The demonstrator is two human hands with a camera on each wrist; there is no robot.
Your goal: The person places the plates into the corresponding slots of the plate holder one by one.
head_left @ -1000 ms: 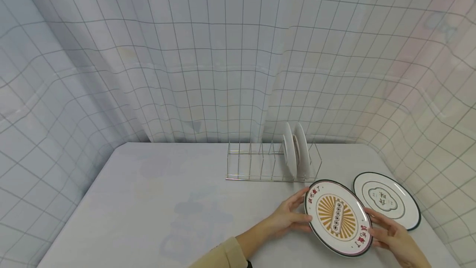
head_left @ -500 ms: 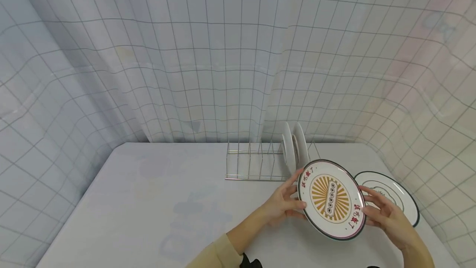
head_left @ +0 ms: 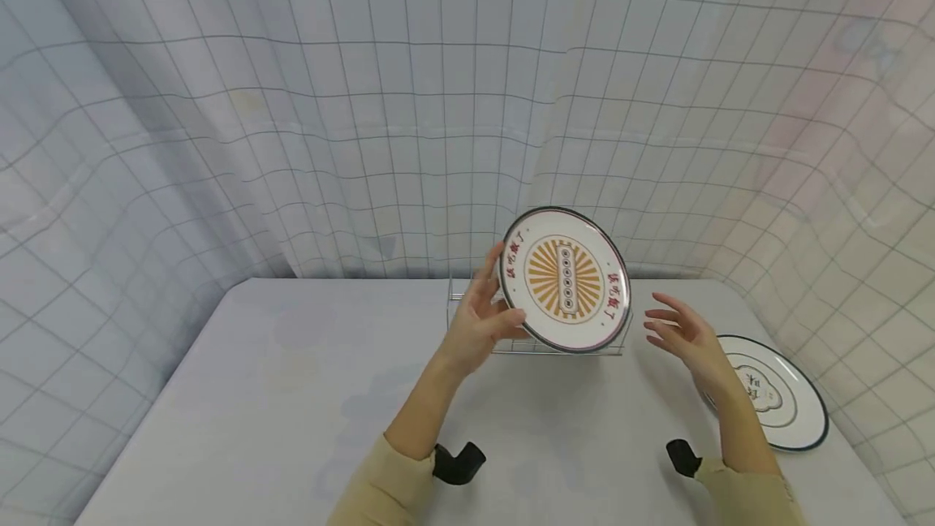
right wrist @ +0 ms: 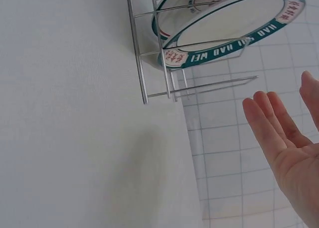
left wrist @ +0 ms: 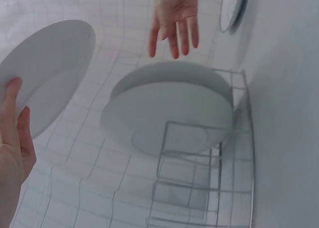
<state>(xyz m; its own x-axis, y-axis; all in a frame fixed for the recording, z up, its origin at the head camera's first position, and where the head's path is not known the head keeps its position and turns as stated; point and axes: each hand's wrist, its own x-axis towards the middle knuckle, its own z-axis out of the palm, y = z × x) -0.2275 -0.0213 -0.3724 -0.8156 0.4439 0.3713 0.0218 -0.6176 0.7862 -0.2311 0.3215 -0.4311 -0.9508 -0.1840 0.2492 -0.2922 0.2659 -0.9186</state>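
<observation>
A round white plate [head_left: 566, 278] with an orange sunburst, red lettering and a dark rim is held up, tilted, before the rack. My left hand [head_left: 478, 323] grips it by its left edge, thumb on the face and fingers behind; its white underside shows in the left wrist view. To the plate's right, my right hand [head_left: 687, 339] is off it, fingers spread and holding nothing. The wire dish rack [left wrist: 251, 188] carries two upright plates [left wrist: 164, 113], which the held plate hides in the head view. One has a green lettered rim [right wrist: 234, 48].
Another white plate [head_left: 792, 408] with a dark rim lies flat on the white table [head_left: 292, 404] at the right, partly behind the right forearm. A grid-patterned curtain [head_left: 409, 104] surrounds the table at the back and sides.
The sunburst plate has moved up and left from the table's front right to before the rack, carried in the left hand. My right hand has let go of its right edge.
</observation>
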